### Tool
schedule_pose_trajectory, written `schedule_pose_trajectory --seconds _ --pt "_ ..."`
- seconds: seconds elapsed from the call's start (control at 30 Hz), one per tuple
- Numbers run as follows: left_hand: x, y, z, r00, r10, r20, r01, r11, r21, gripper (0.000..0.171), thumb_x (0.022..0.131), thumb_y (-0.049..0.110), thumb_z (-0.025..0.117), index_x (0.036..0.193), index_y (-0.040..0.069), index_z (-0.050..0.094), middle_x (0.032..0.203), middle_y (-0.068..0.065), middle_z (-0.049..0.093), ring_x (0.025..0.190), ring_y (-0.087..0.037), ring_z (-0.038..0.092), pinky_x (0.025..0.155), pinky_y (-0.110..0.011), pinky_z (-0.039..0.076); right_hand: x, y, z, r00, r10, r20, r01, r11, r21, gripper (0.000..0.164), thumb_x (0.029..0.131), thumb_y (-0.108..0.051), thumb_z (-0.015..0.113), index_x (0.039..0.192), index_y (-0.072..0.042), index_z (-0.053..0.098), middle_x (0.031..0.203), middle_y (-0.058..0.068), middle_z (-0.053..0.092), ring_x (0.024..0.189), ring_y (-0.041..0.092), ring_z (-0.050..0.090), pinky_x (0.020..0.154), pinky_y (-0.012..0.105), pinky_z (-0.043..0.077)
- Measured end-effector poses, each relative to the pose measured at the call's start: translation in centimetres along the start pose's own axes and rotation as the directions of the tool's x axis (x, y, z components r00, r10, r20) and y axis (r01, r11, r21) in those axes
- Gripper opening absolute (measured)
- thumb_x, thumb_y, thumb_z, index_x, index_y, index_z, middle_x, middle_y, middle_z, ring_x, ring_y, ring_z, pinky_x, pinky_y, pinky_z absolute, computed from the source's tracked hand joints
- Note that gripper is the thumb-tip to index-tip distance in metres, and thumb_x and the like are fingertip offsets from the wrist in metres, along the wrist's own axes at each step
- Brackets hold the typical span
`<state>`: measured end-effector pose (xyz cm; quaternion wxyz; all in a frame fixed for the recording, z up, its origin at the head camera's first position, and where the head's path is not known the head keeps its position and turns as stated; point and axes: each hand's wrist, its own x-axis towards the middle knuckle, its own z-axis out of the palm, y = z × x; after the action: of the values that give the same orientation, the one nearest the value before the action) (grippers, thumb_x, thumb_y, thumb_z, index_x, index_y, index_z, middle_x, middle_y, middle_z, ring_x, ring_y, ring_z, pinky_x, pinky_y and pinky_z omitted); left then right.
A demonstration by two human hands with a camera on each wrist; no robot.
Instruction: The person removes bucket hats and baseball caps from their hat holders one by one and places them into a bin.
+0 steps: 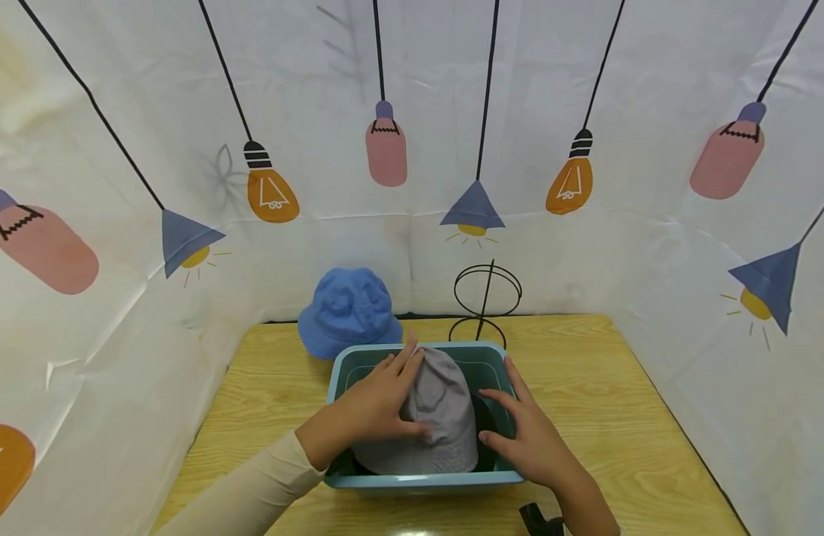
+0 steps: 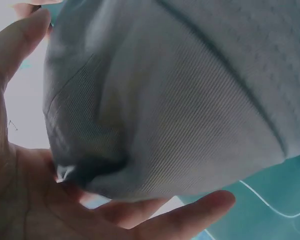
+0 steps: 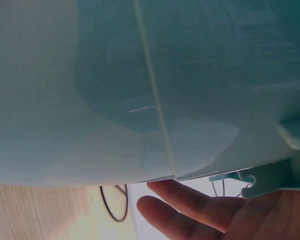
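Note:
A grey cloth hat (image 1: pixel 445 417) sits crown up inside a blue-green plastic bin (image 1: pixel 412 482). My left hand (image 1: pixel 378 406) is spread along the hat's left side, thumb on the near side and fingers toward the crown. In the left wrist view, the hat's creased crown (image 2: pixel 155 110) lies between thumb and long fingers. Over the bin's right rim reaches my right hand (image 1: pixel 532 439), its fingers spread and loosely bent, beside the hat. The right wrist view looks at the bin's outer wall (image 3: pixel 155 100), with fingertips past its rim. Something black (image 1: pixel 485 428) shows partly under the hat.
A blue bucket hat (image 1: pixel 350 313) stands behind the bin's left corner on the wooden table (image 1: pixel 257 417). A black wire stand (image 1: pixel 487 298) is at the back, right of centre. A white sheet with printed lamps hangs around three sides.

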<state>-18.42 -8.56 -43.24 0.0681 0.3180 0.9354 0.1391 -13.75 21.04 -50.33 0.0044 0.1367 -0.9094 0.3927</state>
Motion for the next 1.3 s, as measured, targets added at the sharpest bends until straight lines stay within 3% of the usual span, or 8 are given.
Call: schedule_pose_trajectory --seconds 0.2,0.4,0.67,0.87,1.03,1.3 --pt "-0.3 0.0 -0.7 0.998 -0.009 0.056 0.010 1.000 -0.013 0.118 0.083 0.067 0.076 0.168 0.015 0.013 0.175 -0.002 -0.006 0.152 -0.048 0.030 0.113 -0.057 0.044 0.0 -0.3 -0.1 1.000 0.004 0.000 -0.004 1.000 0.007 0.058 0.090 -0.035 0.080 0.144 -0.030 0.059 0.176 0.002 0.000 0.154 0.045 0.027 0.104 0.068 0.045" --pt "-0.2 0.2 -2.3 0.996 0.060 0.062 -0.056 0.997 -0.052 0.109 0.086 0.059 0.078 0.167 0.015 0.020 0.175 -0.007 0.002 0.155 -0.035 0.029 0.119 -0.051 0.040 0.0 -0.2 -0.1 1.000 0.001 0.007 -0.001 1.000 0.012 0.058 0.090 -0.034 0.080 0.144 -0.030 0.059 0.176 0.002 -0.001 0.154 0.046 0.026 0.103 0.068 0.046" --pt "1.6 0.7 -3.9 0.986 0.129 0.107 -0.142 0.982 0.126 0.098 0.081 0.044 0.089 0.162 0.022 0.038 0.172 -0.009 0.025 0.144 -0.033 0.049 0.109 -0.046 0.050 -0.1 -0.2 -0.1 1.000 -0.017 0.003 0.017 1.000 0.011 0.058 0.091 -0.035 0.080 0.145 -0.026 0.059 0.176 0.004 -0.001 0.152 0.049 0.028 0.100 0.069 0.047" --pt "3.0 0.3 -2.8 0.964 0.173 0.204 -0.200 0.972 0.120 0.107 0.074 0.041 0.094 0.162 0.029 0.036 0.173 -0.005 0.022 0.151 -0.027 0.041 0.115 -0.044 0.045 -0.1 0.0 -0.1 1.000 -0.026 0.001 0.026 1.000 0.010 0.058 0.091 -0.035 0.079 0.145 -0.030 0.058 0.176 0.003 -0.001 0.152 0.049 0.028 0.101 0.070 0.046" --pt "3.6 0.0 -1.4 0.945 0.215 0.245 -0.252 0.958 0.135 0.105 0.072 0.038 0.096 0.160 0.028 0.041 0.173 -0.006 0.022 0.153 -0.029 0.037 0.117 -0.042 0.043 0.0 -0.1 0.0 1.000 -0.015 0.006 0.015 1.000 0.014 0.058 0.091 -0.034 0.080 0.144 -0.031 0.058 0.176 0.003 -0.002 0.154 0.048 0.026 0.103 0.070 0.045" --pt "4.4 0.2 1.1 0.927 0.192 0.321 -0.252 0.955 0.157 0.101 0.073 0.046 0.094 0.159 0.036 0.042 0.173 -0.009 0.019 0.151 -0.038 0.038 0.115 -0.044 0.046 0.0 -0.4 -0.1 1.000 0.000 0.008 0.000 1.000 0.012 0.057 0.091 -0.027 0.080 0.144 -0.027 0.060 0.176 0.003 -0.001 0.154 0.047 0.025 0.103 0.069 0.045"
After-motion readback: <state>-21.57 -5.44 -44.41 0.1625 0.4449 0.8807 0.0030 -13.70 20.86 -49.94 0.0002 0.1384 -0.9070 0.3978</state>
